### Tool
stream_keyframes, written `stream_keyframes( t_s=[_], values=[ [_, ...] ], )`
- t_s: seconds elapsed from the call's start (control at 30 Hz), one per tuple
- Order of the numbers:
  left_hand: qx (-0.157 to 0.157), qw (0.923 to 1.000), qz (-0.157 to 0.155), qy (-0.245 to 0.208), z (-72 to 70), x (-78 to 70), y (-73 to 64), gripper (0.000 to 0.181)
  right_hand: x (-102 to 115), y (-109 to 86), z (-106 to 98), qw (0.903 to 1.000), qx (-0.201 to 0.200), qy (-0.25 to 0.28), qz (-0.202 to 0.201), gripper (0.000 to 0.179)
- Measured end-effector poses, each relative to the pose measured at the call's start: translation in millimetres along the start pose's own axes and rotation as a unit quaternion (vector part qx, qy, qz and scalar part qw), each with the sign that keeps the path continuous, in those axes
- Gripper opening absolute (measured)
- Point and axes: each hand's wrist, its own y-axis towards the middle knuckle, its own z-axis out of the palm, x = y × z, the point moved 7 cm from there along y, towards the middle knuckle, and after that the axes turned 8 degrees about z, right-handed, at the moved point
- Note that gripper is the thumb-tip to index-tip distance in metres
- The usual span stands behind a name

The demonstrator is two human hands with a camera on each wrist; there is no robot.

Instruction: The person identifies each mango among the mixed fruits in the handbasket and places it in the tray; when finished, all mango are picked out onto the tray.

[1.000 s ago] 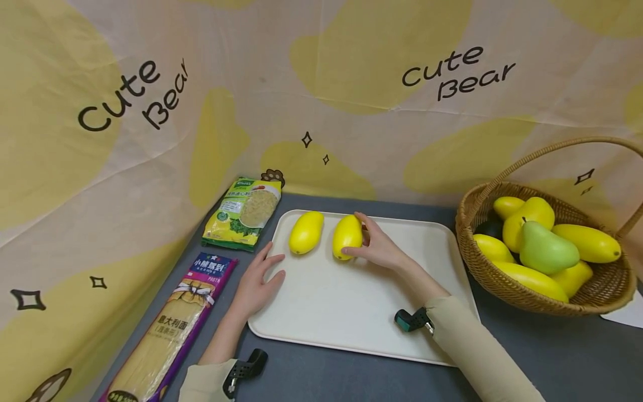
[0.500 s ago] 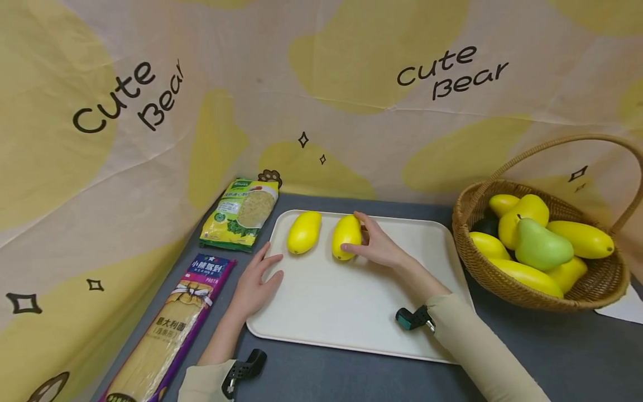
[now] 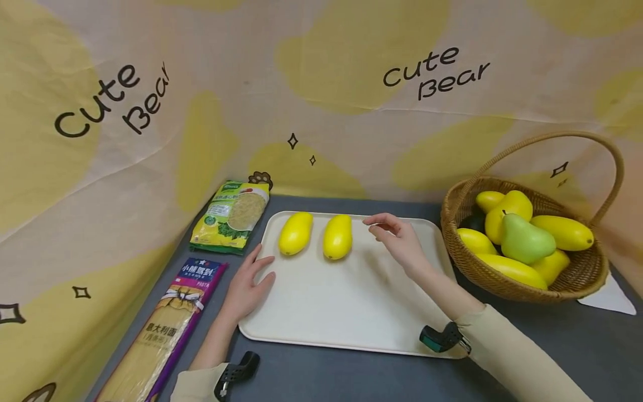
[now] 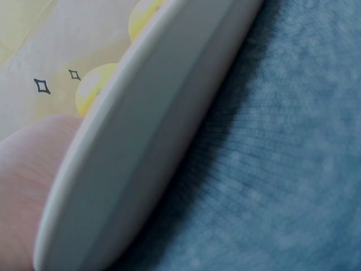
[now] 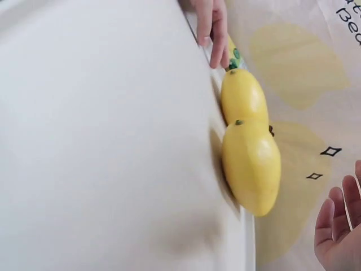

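Two yellow mangoes lie side by side near the far edge of a white tray (image 3: 321,312): a left mango (image 3: 295,233) and a right mango (image 3: 337,237). My left hand (image 3: 247,289) rests on the tray's left edge, its thumb over the tray. In the left wrist view the tray's rim (image 4: 130,135) covers much of the scene. Just right of the right mango, my right hand (image 3: 402,245) hovers above the tray, fingers loosely bent and holding nothing. The right wrist view shows both mangoes, the nearer mango (image 5: 251,166) apart from the right fingers (image 5: 338,226).
A wicker basket (image 3: 577,296) with a tall handle stands right of the tray. It holds a green pear (image 3: 527,239) and several yellow fruits. Left of the tray lie a green-yellow packet (image 3: 231,218) and a long spaghetti pack (image 3: 163,335). A printed cloth hangs behind.
My right hand has let go of the right mango and moved off to the right. That mango stays on the tray. The left hand keeps its place on the edge; the head view has shifted slightly.
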Motion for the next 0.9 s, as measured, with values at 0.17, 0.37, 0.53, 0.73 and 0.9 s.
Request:
stream_keyframes(
  t_s=[0.17, 0.37, 0.53, 0.73, 0.9],
  values=[
    [0.000, 1.0000, 0.004, 0.003, 0.0, 0.7, 0.0, 0.040, 20.4, -28.7, -27.2, 0.9970, 0.055, -0.051, -0.017, 0.020],
    [0.000, 0.9999, 0.006, 0.010, 0.6, 3.7, -0.6, 0.040, 39.6, -62.7, -77.2, 0.9787, 0.078, -0.173, -0.079, 0.014],
    [0.000, 0.9999, 0.008, 0.011, -0.2, 3.3, -0.8, 0.040, 50.6, -77.5, -131.4, 0.9628, 0.048, -0.253, -0.081, 0.015],
    [0.003, 1.0000, 0.007, 0.004, 2.2, 0.9, -0.1, 0.040, 49.6, -73.3, -202.7, 0.9270, -0.035, -0.371, -0.041, 0.020],
    [0.004, 1.0000, 0.000, 0.006, 3.1, 1.9, -1.1, 0.040, 34.3, -55.2, -238.3, 0.9056, -0.066, -0.419, -0.005, 0.033]
  ],
)
